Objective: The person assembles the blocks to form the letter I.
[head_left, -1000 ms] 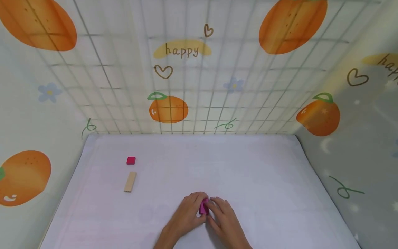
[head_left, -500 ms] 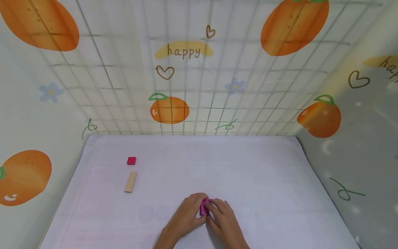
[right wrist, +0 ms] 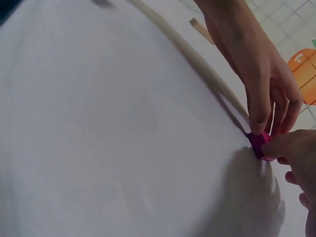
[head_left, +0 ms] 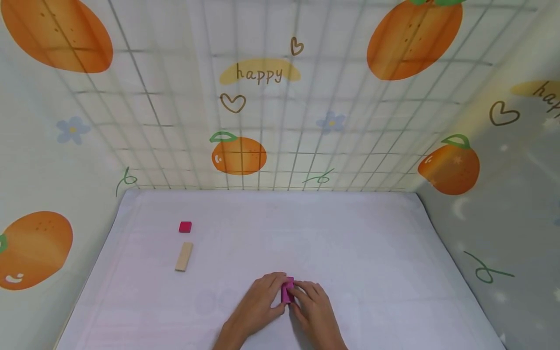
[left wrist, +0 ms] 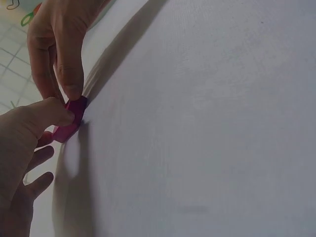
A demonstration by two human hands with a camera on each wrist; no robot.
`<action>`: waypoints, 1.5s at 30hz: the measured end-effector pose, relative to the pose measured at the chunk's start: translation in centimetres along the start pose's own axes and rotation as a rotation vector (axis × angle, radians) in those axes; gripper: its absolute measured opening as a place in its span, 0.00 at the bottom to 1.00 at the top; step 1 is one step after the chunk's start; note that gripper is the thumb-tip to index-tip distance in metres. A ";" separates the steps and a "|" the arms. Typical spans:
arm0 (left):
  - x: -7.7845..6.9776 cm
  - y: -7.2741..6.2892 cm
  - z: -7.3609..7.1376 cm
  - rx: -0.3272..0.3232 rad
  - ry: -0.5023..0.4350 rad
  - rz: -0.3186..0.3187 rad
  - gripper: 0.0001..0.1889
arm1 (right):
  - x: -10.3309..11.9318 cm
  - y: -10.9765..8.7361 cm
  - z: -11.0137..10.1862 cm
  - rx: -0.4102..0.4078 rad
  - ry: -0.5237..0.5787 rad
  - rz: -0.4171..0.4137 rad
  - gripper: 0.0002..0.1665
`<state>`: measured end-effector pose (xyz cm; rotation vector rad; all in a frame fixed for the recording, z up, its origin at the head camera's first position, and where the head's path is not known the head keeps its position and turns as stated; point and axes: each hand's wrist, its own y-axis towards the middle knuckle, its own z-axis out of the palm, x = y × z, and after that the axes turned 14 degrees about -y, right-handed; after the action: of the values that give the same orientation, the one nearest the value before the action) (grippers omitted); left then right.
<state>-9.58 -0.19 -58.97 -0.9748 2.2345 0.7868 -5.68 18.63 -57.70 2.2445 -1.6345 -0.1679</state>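
Fingers (head_left: 277,277): narrowed on the magenta block (head_left: 285,296) by left hand (head_left: 261,300) and right hand (head_left: 316,308).
Magenta block: held at lower centre.
Just changed: far end less covered by the left hand; grip probably being adjusted, handling unfinished.
Red piece (head_left: 185,227), wooden strip (head_left: 183,257): seen left of centre, untouched.

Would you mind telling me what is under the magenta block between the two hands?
White tabletop shows around the magenta block, which the left hand and right hand both hold. Its underside is hidden, so what lies directly beneath cannot be seen.
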 end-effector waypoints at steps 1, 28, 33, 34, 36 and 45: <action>0.0 -0.1 -0.2 -0.003 0.001 0.001 0.28 | 0.0 0.0 0.0 -0.006 -0.003 -0.001 0.23; 10.5 -8.4 -16.8 -0.183 0.038 -0.482 0.42 | 0.5 -0.1 -0.3 0.054 -0.023 0.063 0.19; 11.9 -8.6 -18.4 -0.122 0.013 -0.529 0.43 | 0.5 0.1 -0.2 0.050 -0.015 0.059 0.19; 12.2 -8.7 -18.5 -0.109 0.016 -0.538 0.43 | 0.5 0.1 -0.2 0.044 -0.019 0.056 0.19; 12.7 -8.8 -18.7 -0.090 0.012 -0.535 0.43 | 0.5 0.1 -0.1 0.032 -0.021 0.049 0.19; 12.9 -8.6 -18.8 -0.055 0.008 -0.489 0.39 | 0.4 -0.1 -0.1 -0.033 -0.010 0.029 0.19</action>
<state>-15.23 -23.91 -57.85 -1.4733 1.8666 0.6204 -5.44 18.27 -57.59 2.1976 -1.6566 -0.1971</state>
